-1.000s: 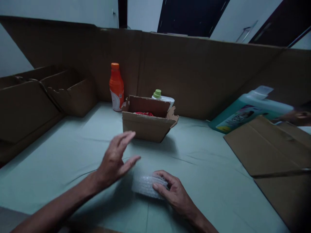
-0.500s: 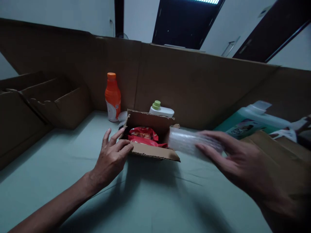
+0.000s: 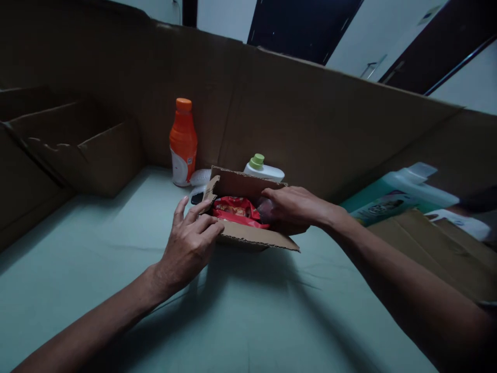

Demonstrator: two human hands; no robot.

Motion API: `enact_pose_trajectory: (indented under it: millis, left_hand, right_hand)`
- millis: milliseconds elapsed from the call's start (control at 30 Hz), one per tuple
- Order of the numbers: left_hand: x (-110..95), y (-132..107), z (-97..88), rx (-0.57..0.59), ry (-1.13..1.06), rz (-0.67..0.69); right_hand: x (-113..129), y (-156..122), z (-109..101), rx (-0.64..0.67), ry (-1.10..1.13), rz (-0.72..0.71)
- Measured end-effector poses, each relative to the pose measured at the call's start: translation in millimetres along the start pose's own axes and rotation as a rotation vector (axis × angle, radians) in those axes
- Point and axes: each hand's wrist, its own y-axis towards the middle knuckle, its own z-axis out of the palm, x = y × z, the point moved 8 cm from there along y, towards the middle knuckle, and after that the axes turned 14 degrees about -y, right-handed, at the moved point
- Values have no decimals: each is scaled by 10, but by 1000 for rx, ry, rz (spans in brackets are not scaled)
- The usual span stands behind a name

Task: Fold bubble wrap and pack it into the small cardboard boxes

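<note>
A small open cardboard box [image 3: 259,235] stands in the middle of the table with its flaps up. Inside it lies a red food packet [image 3: 237,210]. My left hand [image 3: 190,241] grips the box's left front corner, thumb and fingers on the flap edge. My right hand [image 3: 293,207] reaches over the right end into the box, its fingers curled round a clear bubble-wrap bundle [image 3: 267,210]. Only a small shaded part of that bundle shows beside the red packet; the fingertips are hidden.
An orange bottle [image 3: 183,145] and a white bottle with a green cap [image 3: 264,170] stand behind the box. Bubble wrap [image 3: 201,177] lies between them. Larger cardboard boxes [image 3: 108,160] are left; a green liquid jug [image 3: 399,191] and cardboard [image 3: 435,254] lie right. A cardboard wall closes the back.
My right hand has carried the bubble-wrap bundle leftward from beside the box into its right end. My left hand keeps its hold on the box corner. The view has tilted slightly.
</note>
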Motion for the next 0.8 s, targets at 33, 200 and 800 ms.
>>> enact_pose_trajectory:
  millis: [33, 200, 800]
  left_hand:
    - [7, 5, 3, -4, -2, 1]
    - [-2, -11, 8, -23, -1, 16]
    - [589, -449, 670, -123, -905, -792]
  right_hand:
    - [-23, -10, -24, -19, -19, 26]
    - [28, 14, -52, -41, -78, 66]
    - [106, -660, 1100, -438, 1021, 419]
